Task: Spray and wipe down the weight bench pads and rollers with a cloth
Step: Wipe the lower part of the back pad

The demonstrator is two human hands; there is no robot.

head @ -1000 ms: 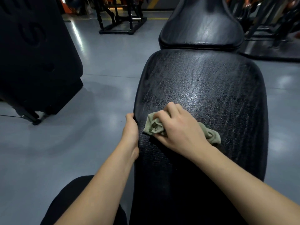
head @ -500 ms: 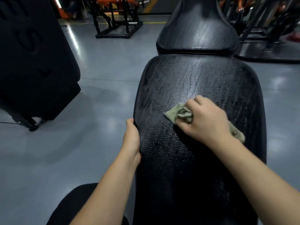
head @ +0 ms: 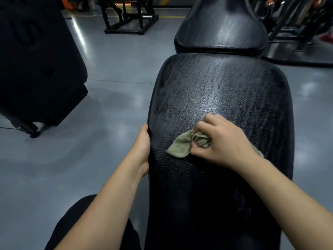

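Note:
A long black cracked bench pad [head: 225, 98] runs away from me down the middle of the view, its surface glossy and wet-looking. A second, smoother black pad [head: 221, 27] stands just beyond it. My right hand [head: 223, 141] grips a crumpled olive-green cloth [head: 180, 147] and presses it onto the middle of the long pad. My left hand [head: 143, 147] holds the pad's left edge, fingers wrapped under the rim and out of sight. No spray bottle shows.
A big black padded machine part [head: 36, 60] looms at the left over the grey floor [head: 90, 159]. A black steel rack [head: 129, 17] stands at the back, more dark frames [head: 297, 24] at the back right. My dark-clothed knee [head: 86, 226] is at the bottom.
My right hand swept the cloth from the pad's left side toward the right and up, then came back a little toward me and the centre. My left hand stayed on the pad's edge.

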